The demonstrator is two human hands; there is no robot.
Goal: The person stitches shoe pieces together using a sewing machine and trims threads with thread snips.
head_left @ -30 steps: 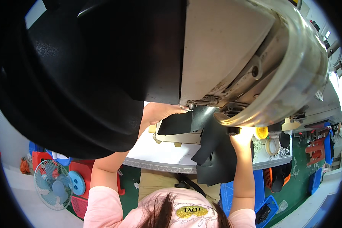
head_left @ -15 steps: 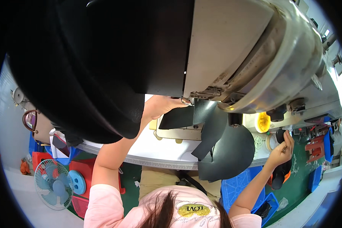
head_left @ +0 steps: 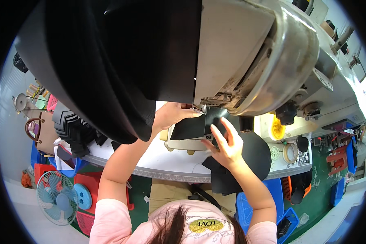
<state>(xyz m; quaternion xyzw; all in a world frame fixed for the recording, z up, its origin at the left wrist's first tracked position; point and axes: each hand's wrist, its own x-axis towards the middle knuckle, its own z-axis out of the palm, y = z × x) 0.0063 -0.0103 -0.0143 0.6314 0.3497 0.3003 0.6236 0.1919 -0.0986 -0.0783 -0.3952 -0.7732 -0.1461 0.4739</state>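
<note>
A sewing machine (head_left: 236,53) fills the upper middle of the view, its needle area low at the centre. Beneath it lies a black leather-like piece (head_left: 188,129), flat on the machine bed. My left hand (head_left: 171,116) comes in from the left and pinches the far edge of this piece, close by the presser foot (head_left: 204,109). Just right of the needle, my right hand (head_left: 228,145) hovers over the black material with fingers apart; its thumb is slightly blurred. A larger rounded black piece (head_left: 256,156) spreads over the table's front edge.
Stacked black pieces (head_left: 71,128) lie at the left beside a brown handbag (head_left: 48,132). A tape roll (head_left: 290,153) and a yellow dish (head_left: 277,129) sit at the right. A blue fan (head_left: 62,199), a red stool (head_left: 87,185) and blue bins (head_left: 272,191) stand below table height.
My right hand has moved left from the table's right end to the black material beside the needle. A round black item it was near now rests by the tape roll. My left hand stays about in place.
</note>
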